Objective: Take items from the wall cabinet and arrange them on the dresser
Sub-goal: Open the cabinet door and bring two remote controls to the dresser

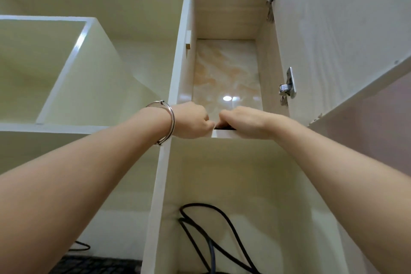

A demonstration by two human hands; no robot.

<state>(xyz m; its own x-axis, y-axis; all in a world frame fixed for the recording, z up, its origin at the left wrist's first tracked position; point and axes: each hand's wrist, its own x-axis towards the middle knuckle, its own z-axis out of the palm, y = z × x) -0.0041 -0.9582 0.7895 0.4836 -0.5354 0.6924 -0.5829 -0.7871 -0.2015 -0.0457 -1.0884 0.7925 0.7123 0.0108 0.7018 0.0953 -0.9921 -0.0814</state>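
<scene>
Pale cream wall fills the background, seen from below. At far left an open box shelf (66,69) juts out, its lower part cut off by the left forearm. Beneath that arm a thin black wire (81,246) and a dark textured patch (93,264) show at the bottom edge, too blurred to name.

A silver bangle (171,122) circles the left wrist. The left hand (191,121) is up at the front lip of the wall cabinet (224,6), with its fingers curled inward. Its fingertips are hidden, so I cannot tell whether they clamp anything.

Between the two hands, just behind the shelf edge (222,133), a dark sliver (223,127) peeks out. That is all that shows of whatever sits in the compartment, and what it is cannot be made out.

The right hand (246,122) lies over the same edge, nearly touching the left. Its fingers reach out of sight into the compartment, so its grip cannot be judged either.

Below the shelf, black cables (222,240) loop in the lower bay. At right, two metal hinges (288,87) join the cabinet side to the open door (333,40), which runs out of frame.
</scene>
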